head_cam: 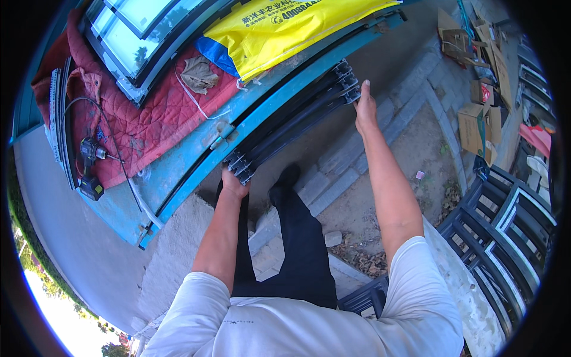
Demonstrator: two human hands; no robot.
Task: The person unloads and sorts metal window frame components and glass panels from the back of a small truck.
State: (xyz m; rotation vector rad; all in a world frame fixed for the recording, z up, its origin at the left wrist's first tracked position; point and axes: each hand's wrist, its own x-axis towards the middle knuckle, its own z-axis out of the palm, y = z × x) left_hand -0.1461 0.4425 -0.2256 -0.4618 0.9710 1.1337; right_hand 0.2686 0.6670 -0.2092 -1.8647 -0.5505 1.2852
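Both hands hold a bundle of dark metal window profiles (294, 118), one hand at each end. My left hand (235, 183) grips the near end, where the cut profile ends show their hollow sections. At the far end, my right hand (366, 109) is closed around the side with its thumb pointing up. The bundle lies alongside the blue metal side panel of a truck bed (285, 95), close to its outer edge. A latch (223, 135) on that panel sits just left of the bundle. My fingers beneath the profiles are hidden.
On the bed, a red quilted blanket (147, 129) lies under glazed panels (129, 49), with a yellow sack (285, 35) beside them. A cordless drill (91, 166) and thin strips (62, 125) rest at left. Dark frames (495, 223) and cardboard boxes (473, 129) stand at right.
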